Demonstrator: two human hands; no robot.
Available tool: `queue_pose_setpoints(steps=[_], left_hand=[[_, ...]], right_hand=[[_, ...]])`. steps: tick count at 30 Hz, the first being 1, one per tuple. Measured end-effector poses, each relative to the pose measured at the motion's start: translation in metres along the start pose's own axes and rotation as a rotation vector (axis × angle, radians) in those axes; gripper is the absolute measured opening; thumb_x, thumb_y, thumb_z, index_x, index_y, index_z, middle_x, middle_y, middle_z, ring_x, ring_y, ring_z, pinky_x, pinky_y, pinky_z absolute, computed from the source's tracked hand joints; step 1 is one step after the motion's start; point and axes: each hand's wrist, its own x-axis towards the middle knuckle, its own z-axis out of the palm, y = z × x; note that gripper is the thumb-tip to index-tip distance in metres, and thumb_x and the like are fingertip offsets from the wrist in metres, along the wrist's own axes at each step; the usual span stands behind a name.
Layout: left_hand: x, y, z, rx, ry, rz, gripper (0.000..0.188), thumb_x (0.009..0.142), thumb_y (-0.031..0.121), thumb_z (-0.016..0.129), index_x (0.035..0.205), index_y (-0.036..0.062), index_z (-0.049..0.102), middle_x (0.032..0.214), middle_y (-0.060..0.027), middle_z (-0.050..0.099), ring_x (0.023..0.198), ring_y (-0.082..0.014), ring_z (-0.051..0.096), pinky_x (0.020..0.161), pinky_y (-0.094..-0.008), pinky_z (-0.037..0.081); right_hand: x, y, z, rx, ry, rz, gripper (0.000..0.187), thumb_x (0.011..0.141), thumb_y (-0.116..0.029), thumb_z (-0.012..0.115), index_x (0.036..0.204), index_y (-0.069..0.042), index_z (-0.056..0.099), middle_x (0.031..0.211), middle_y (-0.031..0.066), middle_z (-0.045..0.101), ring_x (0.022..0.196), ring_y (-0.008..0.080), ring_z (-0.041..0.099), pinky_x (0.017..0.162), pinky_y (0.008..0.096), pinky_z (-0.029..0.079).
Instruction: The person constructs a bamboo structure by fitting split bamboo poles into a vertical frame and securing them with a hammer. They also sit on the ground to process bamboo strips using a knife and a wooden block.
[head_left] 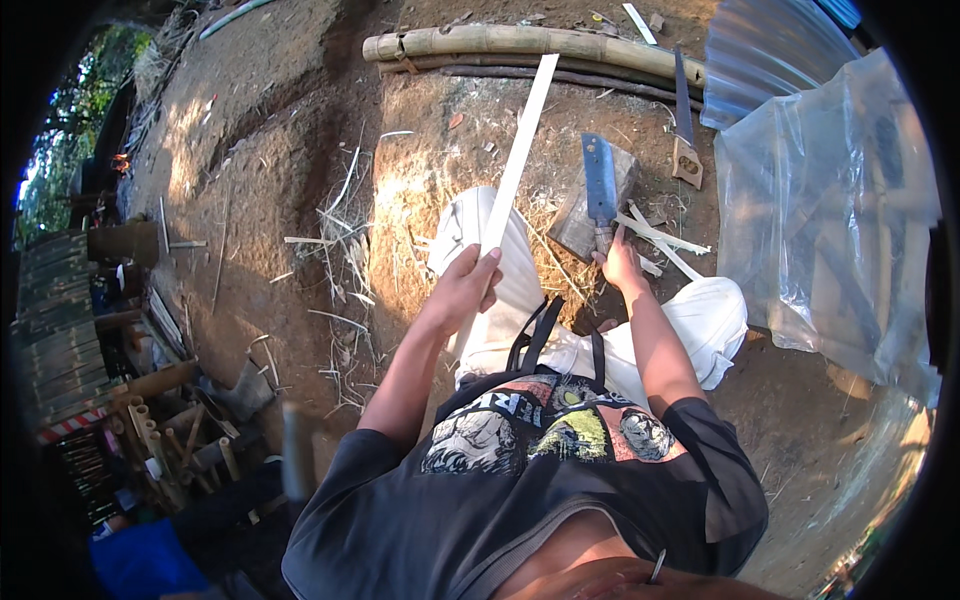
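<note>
- There was the left hand [466,287], thumb and fingers pinching a long pale strip [520,150] that slanted up and away beyond the grip!
- And the right hand [620,260], curled round the handle of a broad cleaver [600,178], blade pointing ahead, over a wooden block [573,222]; whether they touched, one couldn't tell.
- Just beside the right hand, pale slivers [672,238]; farther ahead, a saw [687,163]; to its right, clear plastic sheeting [820,190].
- Left of the left hand, scattered shavings [345,225]; well ahead of both, a bamboo pole [540,40].
</note>
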Motion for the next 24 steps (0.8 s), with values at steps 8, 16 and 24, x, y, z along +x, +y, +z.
queue_pose_setpoints(steps=[8,16,24], left_hand=[[-0.003,0.032,0.026,-0.303,-0.1,-0.02,0.027,0.113,0.029,0.036,0.12,0.0049,0.047,0.082,-0.0086,0.058,0.046,-0.0144,0.046,0.042,-0.0279,0.042],[-0.003,0.048,0.042,-0.404,-0.044,0.019,0.028,0.11,0.021,0.031,0.109,0.003,0.052,0.076,-0.0099,0.055,0.048,-0.0192,0.049,0.045,-0.0316,0.045],[-0.017,0.033,0.054,-0.421,-0.182,0.06,0.019,0.104,0.021,0.052,0.103,0.0033,0.059,0.067,-0.0059,0.057,0.039,-0.0141,0.05,0.036,-0.0254,0.04]], right_hand=[[0.009,-0.031,-0.009,0.302,0.206,0.247,0.051,0.084,-0.031,0.075,0.114,0.005,0.058,0.096,0.0281,0.07,0.096,0.0477,0.068,0.086,0.0518,0.053],[-0.098,-0.112,-0.144,0.551,0.315,-0.235,0.033,0.081,-0.028,0.08,0.094,-0.003,0.064,0.079,0.0148,0.066,0.067,0.0327,0.065,0.062,0.0421,0.051],[-0.124,-0.143,-0.186,0.181,0.349,-0.689,0.03,0.077,-0.018,0.078,0.097,-0.003,0.062,0.079,0.0136,0.066,0.069,0.0355,0.068,0.061,0.0415,0.054]])
